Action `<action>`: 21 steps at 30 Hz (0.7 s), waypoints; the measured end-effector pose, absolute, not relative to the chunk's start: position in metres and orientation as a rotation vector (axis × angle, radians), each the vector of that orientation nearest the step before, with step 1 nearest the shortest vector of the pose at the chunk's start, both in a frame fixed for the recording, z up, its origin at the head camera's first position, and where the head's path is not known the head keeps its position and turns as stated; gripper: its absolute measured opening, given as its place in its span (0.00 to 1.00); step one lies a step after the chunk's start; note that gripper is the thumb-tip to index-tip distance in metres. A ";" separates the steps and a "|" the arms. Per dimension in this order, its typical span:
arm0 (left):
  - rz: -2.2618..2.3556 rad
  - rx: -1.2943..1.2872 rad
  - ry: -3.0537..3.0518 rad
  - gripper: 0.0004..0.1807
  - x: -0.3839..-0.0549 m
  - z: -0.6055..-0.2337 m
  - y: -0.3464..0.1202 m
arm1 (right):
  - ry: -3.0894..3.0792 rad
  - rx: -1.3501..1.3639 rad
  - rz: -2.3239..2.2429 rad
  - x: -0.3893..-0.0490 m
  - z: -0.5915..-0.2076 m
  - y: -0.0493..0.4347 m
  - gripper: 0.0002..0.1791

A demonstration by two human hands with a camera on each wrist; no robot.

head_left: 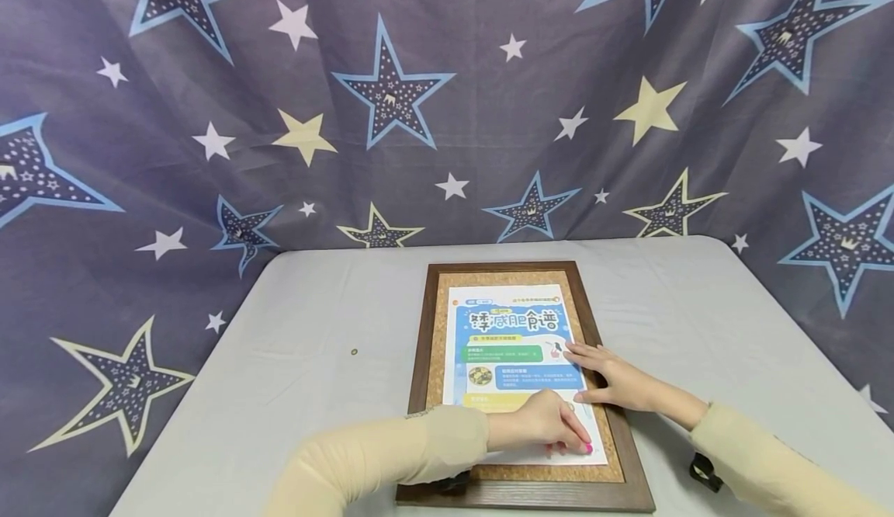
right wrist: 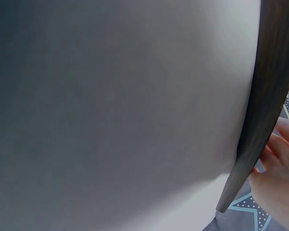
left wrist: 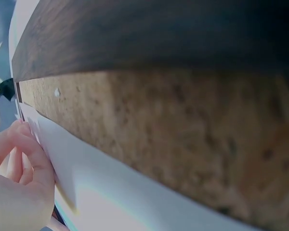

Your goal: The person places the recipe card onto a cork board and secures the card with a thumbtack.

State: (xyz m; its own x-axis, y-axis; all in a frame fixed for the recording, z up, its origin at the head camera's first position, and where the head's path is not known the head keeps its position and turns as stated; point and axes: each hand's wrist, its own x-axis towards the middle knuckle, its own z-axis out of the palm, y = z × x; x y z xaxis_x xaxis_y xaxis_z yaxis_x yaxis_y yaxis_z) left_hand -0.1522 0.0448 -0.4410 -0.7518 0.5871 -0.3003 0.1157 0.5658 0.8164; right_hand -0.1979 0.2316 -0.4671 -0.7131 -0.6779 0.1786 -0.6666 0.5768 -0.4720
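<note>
A printed paper poster (head_left: 517, 381) with Chinese lettering lies on a cork board (head_left: 438, 346) in a dark brown wooden frame (head_left: 422, 362). My left hand (head_left: 548, 422) pinches a small pink pushpin (head_left: 589, 448) at the poster's lower right corner. In the left wrist view the thumb and forefinger of that hand (left wrist: 26, 168) meet at the paper, and the pin cannot be made out. My right hand (head_left: 618, 377) rests with extended fingers across the poster's right edge and the frame. The right wrist view shows this hand (right wrist: 277, 168) beside the frame, partly hidden by it.
The board lies on a table with a pale grey cloth (head_left: 300, 377). A small ring-like object (head_left: 354, 352) is on the cloth to the left of the board. Behind the table hangs a dark curtain (head_left: 475, 113) with printed stars.
</note>
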 end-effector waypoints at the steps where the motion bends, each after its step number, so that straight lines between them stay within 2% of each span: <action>1: 1.108 0.565 2.252 0.02 -0.152 -0.441 0.045 | 2.771 -1.182 -0.816 -0.198 -0.467 0.232 0.36; 21: 0.980 0.635 2.380 0.02 -0.147 -0.440 0.049 | 2.773 -1.188 -0.802 -0.197 -0.465 0.232 0.35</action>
